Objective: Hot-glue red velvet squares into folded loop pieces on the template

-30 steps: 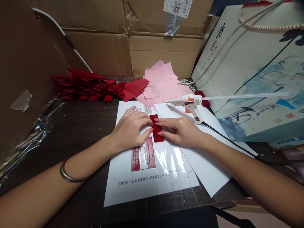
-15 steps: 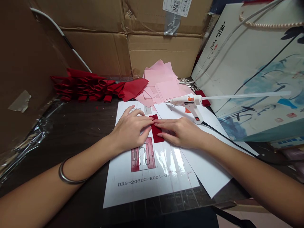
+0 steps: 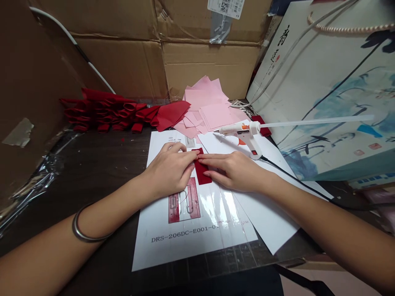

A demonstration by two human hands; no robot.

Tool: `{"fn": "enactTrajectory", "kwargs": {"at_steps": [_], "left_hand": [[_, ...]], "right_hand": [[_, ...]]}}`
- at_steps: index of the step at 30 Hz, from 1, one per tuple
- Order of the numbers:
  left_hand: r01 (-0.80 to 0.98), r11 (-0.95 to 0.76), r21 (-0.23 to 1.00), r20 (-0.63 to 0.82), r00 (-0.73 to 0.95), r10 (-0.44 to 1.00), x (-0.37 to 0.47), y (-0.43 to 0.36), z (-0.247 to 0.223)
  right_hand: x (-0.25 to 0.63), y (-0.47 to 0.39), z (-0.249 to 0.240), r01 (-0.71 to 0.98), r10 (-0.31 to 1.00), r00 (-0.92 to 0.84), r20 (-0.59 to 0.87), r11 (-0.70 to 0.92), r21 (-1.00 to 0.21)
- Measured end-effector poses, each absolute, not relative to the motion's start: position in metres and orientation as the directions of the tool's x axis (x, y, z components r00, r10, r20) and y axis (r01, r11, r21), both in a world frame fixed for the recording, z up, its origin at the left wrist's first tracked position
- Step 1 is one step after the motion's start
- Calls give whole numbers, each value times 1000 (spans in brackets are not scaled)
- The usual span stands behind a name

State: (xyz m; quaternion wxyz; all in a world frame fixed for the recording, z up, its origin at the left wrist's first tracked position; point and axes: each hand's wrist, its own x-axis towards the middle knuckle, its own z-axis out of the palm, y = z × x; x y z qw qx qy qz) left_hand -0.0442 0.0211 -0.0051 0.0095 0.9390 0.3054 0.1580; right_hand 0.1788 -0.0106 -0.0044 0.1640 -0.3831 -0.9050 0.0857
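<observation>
A dark red folded strip (image 3: 203, 174), fabric-like, lies on a printed sheet (image 3: 160, 255) between my hands. My left hand (image 3: 169, 168) is at its upper left edge, fingers curled, the index fingertip pressing on the strip's top part. From the right, my right hand (image 3: 233, 170) rests on the strip with fingers stretched out flat and the thumb lower on its edge. The two index fingertips nearly meet near the top. A printed picture (image 3: 184, 201) of a red piece with a paper clip shows below my left hand.
A white glue gun (image 3: 247, 129) with a long glue stick lies at right, its black cord (image 3: 286, 177) running right. Pink paper squares (image 3: 212, 111) and a row of red folded pieces (image 3: 105, 111) are at the back. A cardboard box (image 3: 210, 65) and a paper bag (image 3: 327, 102) stand behind.
The view has shifted slightly. My left fingers have curled a little more at the strip's top; my right hand has hardly moved. The strip stays in place on the sheet.
</observation>
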Motion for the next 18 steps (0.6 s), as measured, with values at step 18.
{"fn": "enactTrajectory", "kwargs": {"at_steps": [18], "left_hand": [[566, -824, 32, 306, 779, 547, -44, 24, -7]], "right_hand": [[183, -30, -2, 650, 645, -724, 245, 756, -71]]}}
